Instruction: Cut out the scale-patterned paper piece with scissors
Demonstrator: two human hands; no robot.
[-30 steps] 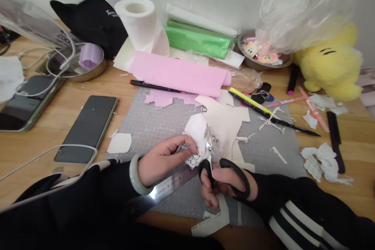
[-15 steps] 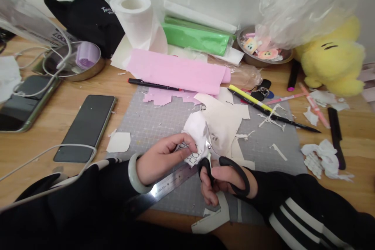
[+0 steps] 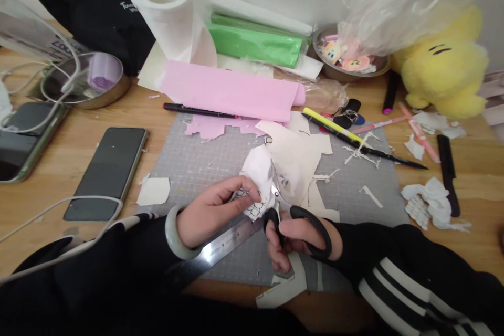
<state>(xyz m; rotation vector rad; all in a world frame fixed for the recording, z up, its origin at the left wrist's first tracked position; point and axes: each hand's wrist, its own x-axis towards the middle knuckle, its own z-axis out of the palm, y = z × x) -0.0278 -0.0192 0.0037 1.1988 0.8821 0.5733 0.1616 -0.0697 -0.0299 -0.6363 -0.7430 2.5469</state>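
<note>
My left hand [image 3: 218,207] pinches a white paper piece [image 3: 258,165] with black scale-like lines drawn near its lower end. Black-handled scissors [image 3: 311,226] are in my right hand [image 3: 293,236], with fingers through the loops. Their metal blades point up and away, spread around the right edge of the white paper. Beneath the hands lies a grey cutting mat [image 3: 197,163], and a steel ruler [image 3: 228,244] runs across it below my left hand. Cream paper scraps [image 3: 295,152] lie just behind the scissors.
Pink paper [image 3: 232,89], a white roll [image 3: 169,26] and a green packet [image 3: 255,44] line the back. A phone [image 3: 106,173] and cable are at left. Metal bowls stand at both sides. A yellow plush [image 3: 444,73], a black comb [image 3: 448,173] and crumpled tissue [image 3: 433,202] sit at right.
The whole view has shifted slightly, so things appear a little further left and higher. Both hands keep nearly the same hold on the paper and scissors.
</note>
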